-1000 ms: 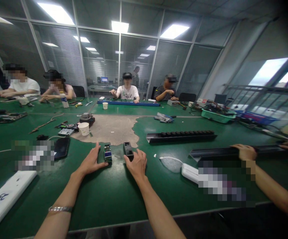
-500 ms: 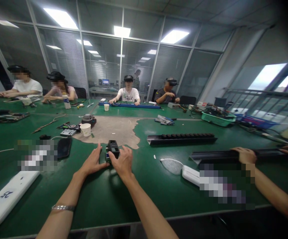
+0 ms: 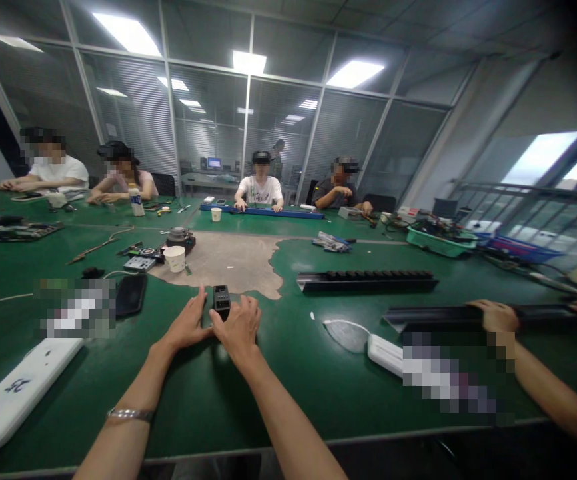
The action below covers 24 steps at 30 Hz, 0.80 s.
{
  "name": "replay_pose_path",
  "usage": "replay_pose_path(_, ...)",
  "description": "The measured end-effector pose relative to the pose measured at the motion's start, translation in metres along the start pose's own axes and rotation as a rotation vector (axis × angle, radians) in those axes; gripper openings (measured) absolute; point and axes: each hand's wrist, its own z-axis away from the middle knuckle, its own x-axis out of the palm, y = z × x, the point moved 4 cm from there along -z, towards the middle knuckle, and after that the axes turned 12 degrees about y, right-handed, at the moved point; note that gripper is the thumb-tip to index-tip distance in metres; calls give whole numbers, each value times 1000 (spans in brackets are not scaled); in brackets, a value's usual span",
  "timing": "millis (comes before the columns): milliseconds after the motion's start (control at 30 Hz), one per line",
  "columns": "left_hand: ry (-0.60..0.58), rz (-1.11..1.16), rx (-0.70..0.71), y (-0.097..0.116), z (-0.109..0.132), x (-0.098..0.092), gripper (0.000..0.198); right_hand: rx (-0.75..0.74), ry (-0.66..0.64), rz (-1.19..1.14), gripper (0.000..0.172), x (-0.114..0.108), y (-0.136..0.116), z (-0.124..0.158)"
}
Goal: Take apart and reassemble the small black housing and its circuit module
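Note:
A small black box [image 3: 221, 300] with slots in its upper face stands on the green table in front of me. My right hand [image 3: 238, 328] grips it, with the thumb across its near left side and the fingers along its right. Just to its left is my left hand [image 3: 188, 325], its fingers apart and its thumb pointing toward the bottom of the box. Whether that thumb touches the box I cannot tell. The lower part of the box is hidden behind my right hand.
A paper cup [image 3: 174, 259], a dark phone [image 3: 130, 295] and a white power bank [image 3: 23, 393] lie to the left. On the right are a black rail [image 3: 368, 283], a white device [image 3: 386, 355] and a co-worker's hand [image 3: 497, 316] on another rail. Several people sit opposite.
The black box has turned, so its slotted face shows more and its green left side is out of sight. My right hand has shifted slightly left with it; my left hand stays beside it.

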Motion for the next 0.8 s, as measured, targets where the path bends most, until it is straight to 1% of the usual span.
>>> replay_pose_path(167,-2,6,5,0,0,0,132,14,-82,35,55,7,7,12)
replay_pose_path(267,-5,13,1,2,0,-1,133,32,-80,22,60,6,12,16)
replay_pose_path(367,-15,1,-10,4,0,-2,134,32,-44,-9,62,4,13,17)
replay_pose_path(500,-25,-4,-21,2,0,-1,128,24,-10,-42,59,9,12,15)
replay_pose_path(633,-2,-3,-3,-1,1,0,121,11,17,-68,48,16,9,13)
replay_pose_path(700,1,-2,-8,-2,0,0,121,5,38,-92,43,15,6,10)
replay_pose_path(800,-8,-10,-25,0,0,-2,128,22,63,-136,40,6,3,0)
